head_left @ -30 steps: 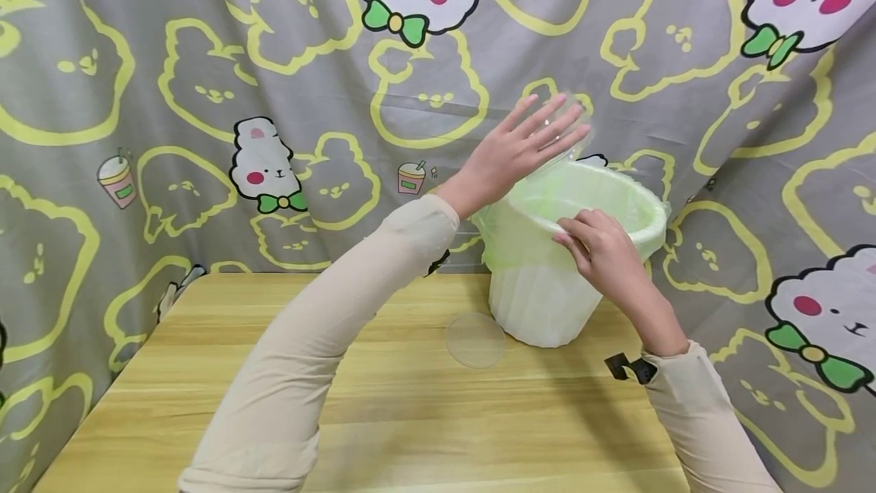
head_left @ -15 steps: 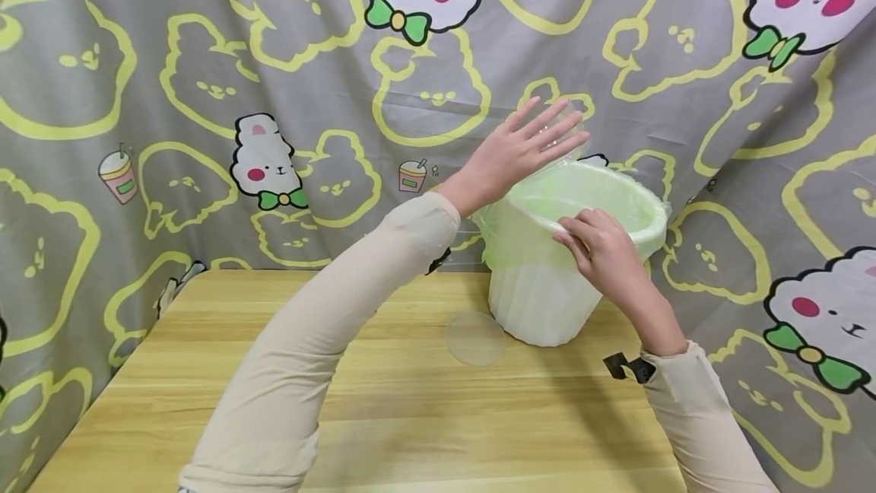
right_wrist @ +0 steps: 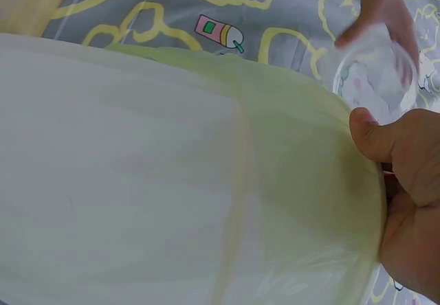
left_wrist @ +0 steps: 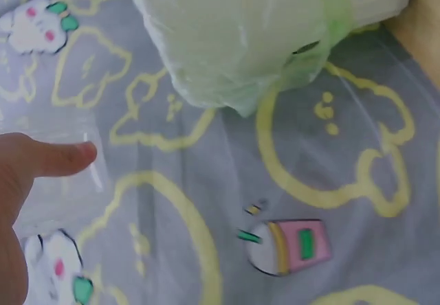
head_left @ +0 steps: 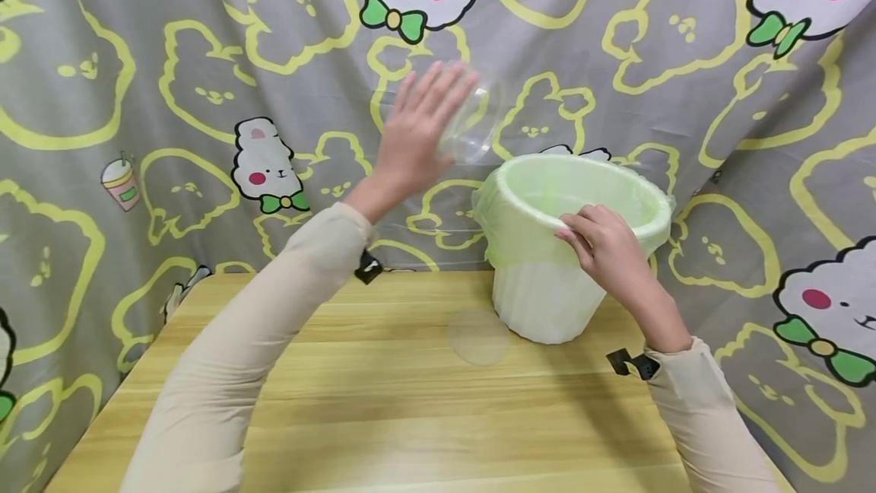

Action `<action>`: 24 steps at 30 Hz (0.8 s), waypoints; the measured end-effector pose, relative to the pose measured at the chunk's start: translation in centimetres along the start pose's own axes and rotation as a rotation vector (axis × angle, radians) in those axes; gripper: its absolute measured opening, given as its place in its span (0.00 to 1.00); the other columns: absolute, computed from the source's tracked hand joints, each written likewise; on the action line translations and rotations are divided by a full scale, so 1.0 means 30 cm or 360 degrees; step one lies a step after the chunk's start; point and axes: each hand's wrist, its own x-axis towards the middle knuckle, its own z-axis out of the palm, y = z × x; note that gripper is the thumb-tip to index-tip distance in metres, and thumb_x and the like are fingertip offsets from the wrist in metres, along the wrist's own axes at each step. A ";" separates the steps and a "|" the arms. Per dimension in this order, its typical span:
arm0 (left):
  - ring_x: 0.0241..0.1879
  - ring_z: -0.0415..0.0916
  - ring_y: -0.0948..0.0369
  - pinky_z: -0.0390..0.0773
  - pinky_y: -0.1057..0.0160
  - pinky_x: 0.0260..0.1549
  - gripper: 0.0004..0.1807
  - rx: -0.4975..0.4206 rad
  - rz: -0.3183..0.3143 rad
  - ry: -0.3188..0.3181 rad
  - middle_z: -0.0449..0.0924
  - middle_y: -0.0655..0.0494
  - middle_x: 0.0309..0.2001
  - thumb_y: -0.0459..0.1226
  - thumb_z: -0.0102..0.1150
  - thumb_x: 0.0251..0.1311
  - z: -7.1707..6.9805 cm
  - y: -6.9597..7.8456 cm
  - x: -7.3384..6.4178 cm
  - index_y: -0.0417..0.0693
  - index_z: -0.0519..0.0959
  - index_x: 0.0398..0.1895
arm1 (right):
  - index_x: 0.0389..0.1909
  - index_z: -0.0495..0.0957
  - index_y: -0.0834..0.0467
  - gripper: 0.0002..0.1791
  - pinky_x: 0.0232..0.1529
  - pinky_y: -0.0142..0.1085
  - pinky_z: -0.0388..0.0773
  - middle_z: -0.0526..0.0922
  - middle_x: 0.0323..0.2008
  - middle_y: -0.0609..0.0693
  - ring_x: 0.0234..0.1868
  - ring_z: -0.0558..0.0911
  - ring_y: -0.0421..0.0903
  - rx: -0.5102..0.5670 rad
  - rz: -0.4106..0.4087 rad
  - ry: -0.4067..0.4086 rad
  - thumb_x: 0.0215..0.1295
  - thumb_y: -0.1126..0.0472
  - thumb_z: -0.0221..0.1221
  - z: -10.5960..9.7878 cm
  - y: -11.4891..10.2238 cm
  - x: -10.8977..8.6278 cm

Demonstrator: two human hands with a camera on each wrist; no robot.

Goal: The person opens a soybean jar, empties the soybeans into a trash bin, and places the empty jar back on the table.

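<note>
My left hand point(head_left: 417, 131) is raised left of the bin and grips a clear plastic cup point(head_left: 477, 128). Its thumb lies across the cup's transparent wall point(left_wrist: 62, 198) in the left wrist view, and the right wrist view shows the round mouth of the cup point(right_wrist: 344, 88). My right hand point(head_left: 605, 246) pinches the near rim of a white waste bin point(head_left: 544, 303), thumb outside and fingers over the edge. A thin pale-green bin liner point(head_left: 527, 238) is folded over that rim and hangs down the outside. The bin stands upright on the table.
A clear round lid-like disc point(head_left: 479, 338) lies flat on the wooden table point(head_left: 356, 394), left of the bin's base. Behind the table hangs a grey curtain point(head_left: 328, 97) printed with cartoon animals, close behind the bin.
My left hand has moved left, away from the bin's opening, carrying the clear cup. My right hand keeps its hold on the rim, and the disc stays put.
</note>
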 end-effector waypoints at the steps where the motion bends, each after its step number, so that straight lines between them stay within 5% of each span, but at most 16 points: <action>1: 0.80 0.51 0.51 0.35 0.56 0.81 0.57 -0.0064 -0.0074 0.0033 0.57 0.51 0.80 0.40 0.81 0.45 -0.010 -0.019 -0.029 0.51 0.59 0.80 | 0.36 0.84 0.67 0.06 0.32 0.40 0.63 0.76 0.25 0.56 0.27 0.67 0.49 -0.0002 0.0000 0.0002 0.58 0.71 0.69 -0.002 -0.001 0.001; 7: 0.76 0.60 0.52 0.49 0.50 0.80 0.69 -0.0522 -0.0530 0.0047 0.64 0.52 0.77 0.47 0.90 0.25 -0.033 -0.087 -0.235 0.51 0.61 0.78 | 0.37 0.84 0.68 0.08 0.32 0.40 0.62 0.75 0.25 0.56 0.27 0.67 0.49 -0.0018 0.0005 0.0013 0.57 0.72 0.69 -0.010 0.000 -0.001; 14: 0.69 0.69 0.48 0.74 0.41 0.65 0.70 -0.1036 -0.1096 -0.0240 0.68 0.50 0.73 0.48 0.91 0.24 -0.001 -0.086 -0.497 0.58 0.61 0.78 | 0.40 0.85 0.68 0.10 0.34 0.38 0.61 0.76 0.26 0.56 0.29 0.68 0.50 -0.0028 0.0040 0.0002 0.56 0.71 0.70 -0.014 -0.002 -0.007; 24: 0.72 0.63 0.45 0.62 0.36 0.71 0.67 -0.1443 -0.1226 -0.0557 0.68 0.49 0.73 0.41 0.90 0.28 0.088 -0.069 -0.787 0.57 0.61 0.78 | 0.42 0.85 0.69 0.12 0.36 0.36 0.59 0.75 0.25 0.55 0.30 0.68 0.49 0.0015 0.0073 -0.0003 0.55 0.72 0.70 0.008 -0.011 -0.006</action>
